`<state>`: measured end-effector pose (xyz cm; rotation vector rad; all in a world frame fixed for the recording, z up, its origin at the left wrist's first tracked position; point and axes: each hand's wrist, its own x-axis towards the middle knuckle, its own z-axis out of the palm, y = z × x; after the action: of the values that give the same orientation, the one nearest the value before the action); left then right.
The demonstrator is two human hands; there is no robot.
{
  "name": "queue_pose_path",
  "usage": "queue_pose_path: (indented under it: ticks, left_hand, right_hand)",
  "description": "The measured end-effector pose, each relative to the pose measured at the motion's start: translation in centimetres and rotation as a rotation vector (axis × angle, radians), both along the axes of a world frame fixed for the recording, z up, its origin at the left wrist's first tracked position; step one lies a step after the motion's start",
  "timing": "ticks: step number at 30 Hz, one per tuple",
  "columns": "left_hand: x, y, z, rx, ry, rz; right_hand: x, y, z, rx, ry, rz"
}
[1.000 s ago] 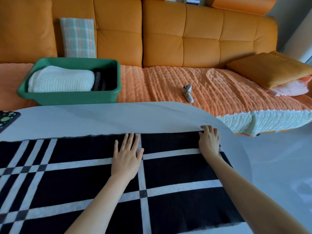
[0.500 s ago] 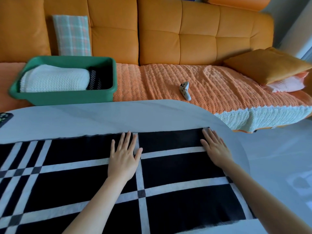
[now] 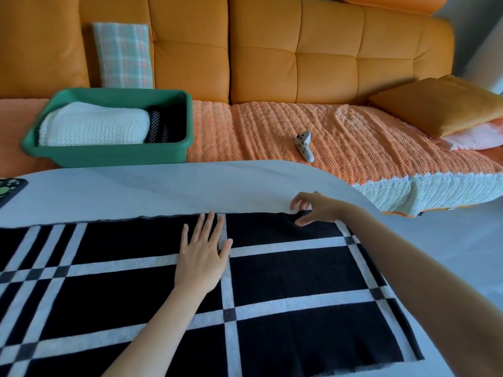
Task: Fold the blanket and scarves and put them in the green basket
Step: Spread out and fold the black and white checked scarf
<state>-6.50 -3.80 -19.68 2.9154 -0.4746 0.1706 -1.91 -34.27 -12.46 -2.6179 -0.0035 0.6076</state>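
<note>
A black scarf with white stripes [image 3: 285, 273] lies spread flat across the white table [image 3: 152, 191]. My left hand [image 3: 202, 254] presses flat on the scarf near its far edge, fingers straight. My right hand [image 3: 317, 208] has its fingers curled at the scarf's far right corner and pinches the edge there. The green basket [image 3: 109, 156] stands on the sofa at the back left. Inside it lie a folded white knit blanket [image 3: 92, 126] and a folded dark striped scarf [image 3: 160, 126].
An orange sofa [image 3: 299, 55] with an orange knit cover runs behind the table. A grey game controller [image 3: 304, 145] lies on it. Cushions [image 3: 441, 107] are stacked at the right, a plaid cushion [image 3: 123, 55] behind the basket. A dark phone case [image 3: 9, 187] sits at the table's left edge.
My right hand went from lying flat on the scarf's far right part to curling its fingers round the far corner. The left hand stayed flat in place.
</note>
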Motion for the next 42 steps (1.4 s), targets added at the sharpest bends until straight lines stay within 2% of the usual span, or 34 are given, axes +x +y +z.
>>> queue_pose_path:
  ticks: [5,7,12,19,23,26,30,33,35,38,42]
  left_hand:
    - [0.0,0.0,0.1,0.009,0.002,0.000]
    - [0.0,0.0,0.1,0.017,0.002,-0.001]
    - [0.0,0.0,0.1,0.014,0.010,-0.003]
    - [0.0,0.0,0.2,0.020,0.012,0.001]
    - [0.0,0.0,0.2,0.001,0.011,0.000]
    - [0.0,0.0,0.1,-0.002,0.006,0.000]
    - [0.0,0.0,0.1,-0.003,0.007,0.001]
    - [0.0,0.0,0.0,-0.010,0.002,-0.001]
    - [0.0,0.0,0.1,-0.019,0.002,-0.002]
    - [0.1,0.0,0.1,-0.019,0.001,0.001]
    - [0.1,0.1,-0.2,0.012,0.000,0.003]
  right_hand:
    - [-0.5,-0.5,0.9,-0.127,0.122,0.083]
    - [-0.9,-1.0,1.1,-0.197,0.103,0.109]
    - [-2.3,-1.1,1.8,-0.206,0.017,0.093]
    - [-2.4,-2.2,1.6,-0.285,0.105,0.065]
    - [-1.6,-2.7,1.6,-0.321,-0.022,0.072]
    - [-1.3,-2.7,1.6,-0.318,-0.159,0.010]
    - [-1.8,-2.1,1.1,-0.344,-0.234,-0.101]
    - [-3.0,-1.5,-0.1,-0.312,-0.433,-0.177]
    - [-4.6,-0.4,-1.4,-0.260,-0.559,-0.126]
    - [-7.6,1.6,-4.0,-0.214,-0.472,-0.032]
    - [-9.3,0.0,-5.7,-0.272,-0.375,-0.221]
